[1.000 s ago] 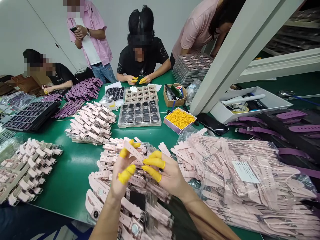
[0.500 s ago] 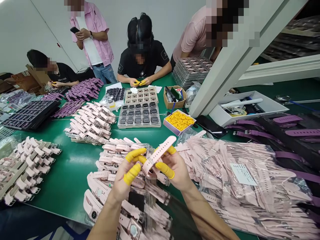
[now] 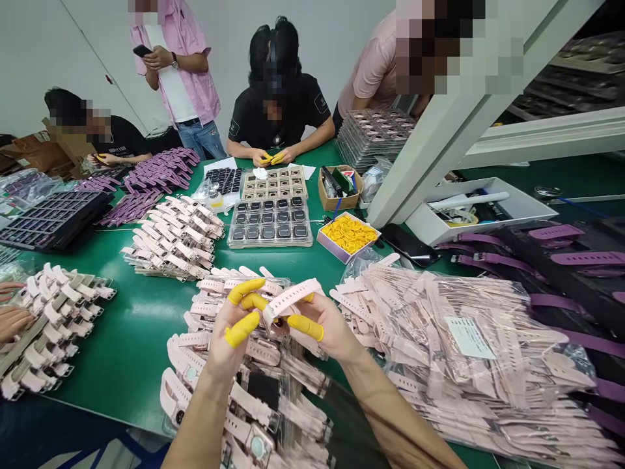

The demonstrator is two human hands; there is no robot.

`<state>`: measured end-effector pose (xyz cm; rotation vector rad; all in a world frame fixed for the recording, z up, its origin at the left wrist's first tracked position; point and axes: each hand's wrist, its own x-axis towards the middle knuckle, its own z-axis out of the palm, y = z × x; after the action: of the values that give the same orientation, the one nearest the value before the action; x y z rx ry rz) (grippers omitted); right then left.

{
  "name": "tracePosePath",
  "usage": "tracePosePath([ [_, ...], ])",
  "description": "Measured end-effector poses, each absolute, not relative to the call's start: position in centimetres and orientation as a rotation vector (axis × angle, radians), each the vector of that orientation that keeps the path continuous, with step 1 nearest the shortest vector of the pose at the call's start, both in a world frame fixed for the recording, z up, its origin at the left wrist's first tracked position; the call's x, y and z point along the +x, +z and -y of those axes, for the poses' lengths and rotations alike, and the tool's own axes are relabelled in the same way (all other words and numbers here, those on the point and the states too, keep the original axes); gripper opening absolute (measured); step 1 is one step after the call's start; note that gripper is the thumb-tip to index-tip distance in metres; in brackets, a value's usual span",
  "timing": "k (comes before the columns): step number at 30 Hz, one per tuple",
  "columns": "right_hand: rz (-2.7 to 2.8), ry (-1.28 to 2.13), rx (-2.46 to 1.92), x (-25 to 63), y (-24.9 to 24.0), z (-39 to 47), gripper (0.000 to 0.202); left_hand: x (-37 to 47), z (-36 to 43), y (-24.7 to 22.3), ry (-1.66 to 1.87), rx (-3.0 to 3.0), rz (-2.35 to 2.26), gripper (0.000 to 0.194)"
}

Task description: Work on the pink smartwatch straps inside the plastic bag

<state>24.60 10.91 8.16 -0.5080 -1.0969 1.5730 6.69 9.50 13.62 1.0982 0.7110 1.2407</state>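
A pale pink watch strap [image 3: 295, 294], joined to a watch case, is held up between my two hands near the middle of the view. My left hand [image 3: 233, 326], with yellow finger covers, pinches its left end near the case. On the right, my right hand [image 3: 327, 322] grips the strap and case, its covered thumb in front and fingers behind. Below my hands lie trays of pink-strapped watches [image 3: 244, 391]. A large pile of bagged pink straps [image 3: 430, 326] lies to the right. The case is partly hidden by the fingers.
Ahead are a tray of dark watch faces [image 3: 269, 223], a box of yellow finger covers [image 3: 349, 236] and stacked pink watches [image 3: 173, 238]. A grey post [image 3: 439, 111] slants at right. Another person's hand [image 3: 13, 322] touches the left stack. People are across the table.
My hands and the strap have shifted slightly left, and the strap now lies flatter and more bent over. Another person's hand has appeared at the left edge.
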Motion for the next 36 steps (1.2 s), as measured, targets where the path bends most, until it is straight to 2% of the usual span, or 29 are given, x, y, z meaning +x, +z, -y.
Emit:
tracePosePath([
  [3,1.219,1.485,-0.558,25.5,7.8,-11.0,0.037,6.5,-9.6,13.1,1.181,1.236,-0.772,0.033],
  [9,1.272,1.414,-0.595,26.0,7.8,-11.4,0.032,6.6,-9.8,13.0,1.231,1.260,-0.789,0.051],
  [15,1.302,1.318,-0.572,26.3,8.1,-11.3,0.032,6.7,-10.0,13.1,1.081,1.350,-0.919,0.033],
  [23,1.348,1.262,-0.540,26.2,8.5,-10.9,0.031,7.2,-9.6,13.1,1.066,1.391,-1.024,0.032],
  [29,1.522,1.077,-0.585,26.3,8.9,-10.8,0.034,7.0,-9.4,12.9,0.964,1.453,-1.027,0.033],
  [36,1.616,0.812,-0.620,25.9,9.3,-10.4,0.032,8.3,-8.3,12.8,1.137,1.566,-1.143,0.023],
])
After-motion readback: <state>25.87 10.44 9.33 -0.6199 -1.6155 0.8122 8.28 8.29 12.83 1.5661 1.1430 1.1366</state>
